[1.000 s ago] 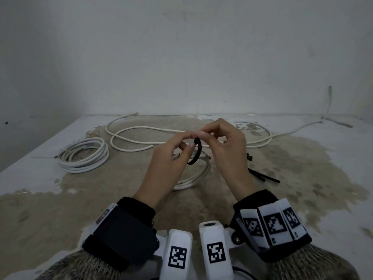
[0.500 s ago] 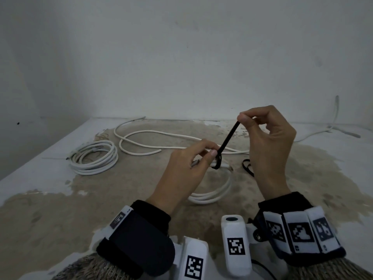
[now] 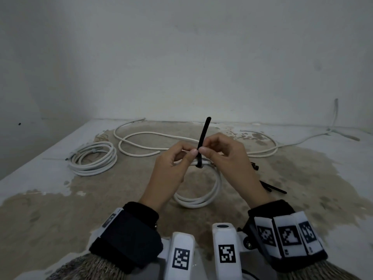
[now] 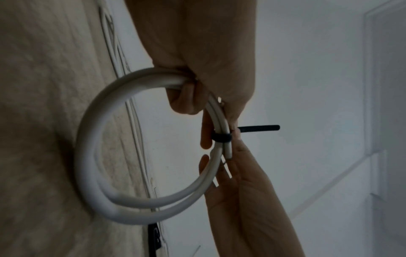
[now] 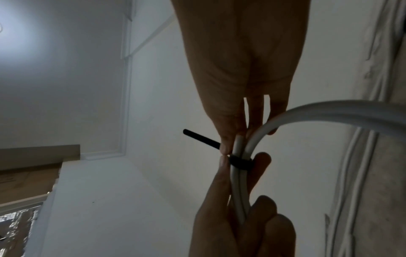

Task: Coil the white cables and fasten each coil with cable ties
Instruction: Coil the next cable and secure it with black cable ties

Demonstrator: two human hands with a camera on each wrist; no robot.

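Observation:
I hold a small white cable coil (image 3: 201, 201) above the stained table. My left hand (image 3: 189, 154) grips the coil's top strands with curled fingers, the thumb pressed beside a black cable tie (image 3: 199, 163). The tie is cinched tight round the strands (image 4: 220, 137), and its free tail (image 3: 203, 132) stands straight up. My right hand (image 3: 205, 151) pinches that tail at its base, right against the left thumb. In the right wrist view the tie band (image 5: 240, 162) wraps the coil (image 5: 329, 111) just below the pinch.
A second white coil (image 3: 92, 160) lies at the left of the table. A long loose white cable (image 3: 141, 136) snakes across the back and runs off to the right wall. Spare black ties (image 3: 272, 188) lie to the right of my hands.
The right hand, which had drawn the tie's tail up and to the right, has slid back down to the tie's base. The loop has closed tight on the coil.

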